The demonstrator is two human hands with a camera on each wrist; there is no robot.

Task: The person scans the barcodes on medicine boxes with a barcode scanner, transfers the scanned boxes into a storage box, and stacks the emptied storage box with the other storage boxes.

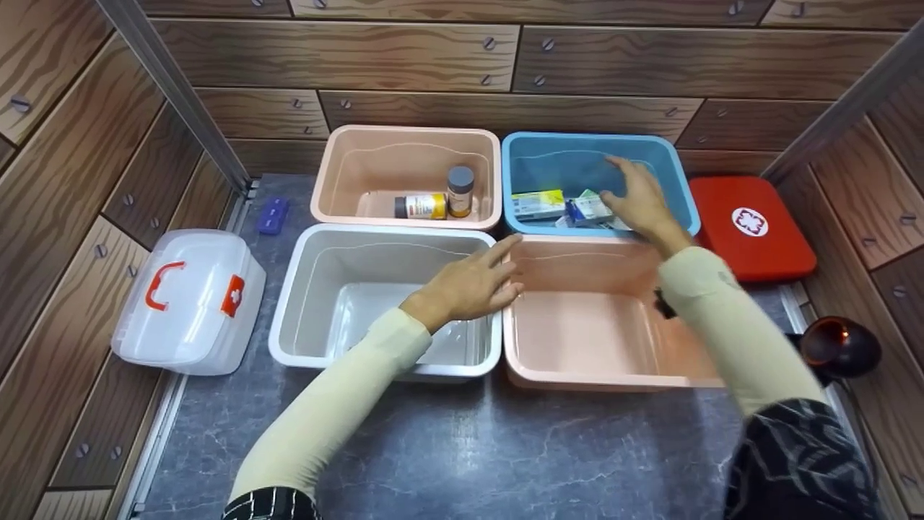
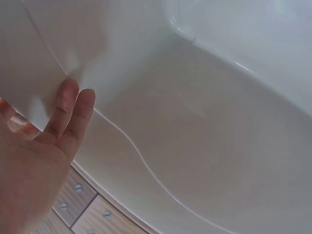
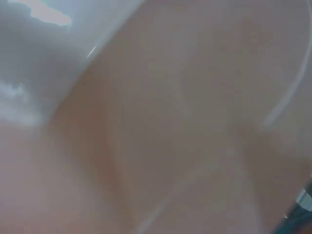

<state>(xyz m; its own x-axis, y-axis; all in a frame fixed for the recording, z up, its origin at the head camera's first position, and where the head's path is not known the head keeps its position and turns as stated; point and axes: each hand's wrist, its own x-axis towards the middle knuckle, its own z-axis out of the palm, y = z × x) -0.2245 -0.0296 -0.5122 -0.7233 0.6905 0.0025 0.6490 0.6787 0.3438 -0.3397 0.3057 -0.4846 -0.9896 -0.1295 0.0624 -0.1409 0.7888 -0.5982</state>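
Observation:
In the head view my left hand (image 1: 473, 285) is over the right rim of the front grey-white bin (image 1: 390, 370), its fingers spread and nothing in its grasp. The left wrist view has two of its fingertips (image 2: 68, 92) right at the bin's inner wall. My right hand (image 1: 639, 198) hovers over the back blue bin (image 1: 600, 139), thumb and fingers apart and holding nothing. Below it lie a yellow-and-white medicine box (image 1: 538, 205) and a blue, green and white box (image 1: 590, 208), with other packs partly hidden. A smooth bin wall (image 3: 185, 97) fills the blurred right wrist view.
A back peach bin (image 1: 404, 131) contains two pill bottles, one upright (image 1: 460, 191), one lying (image 1: 420, 206). Another peach bin (image 1: 585, 332) stands front right. A clear first-aid box (image 1: 191, 296) and purple case (image 1: 273, 216) sit left; a red case (image 1: 751, 245) and black lamp (image 1: 841, 347) sit right.

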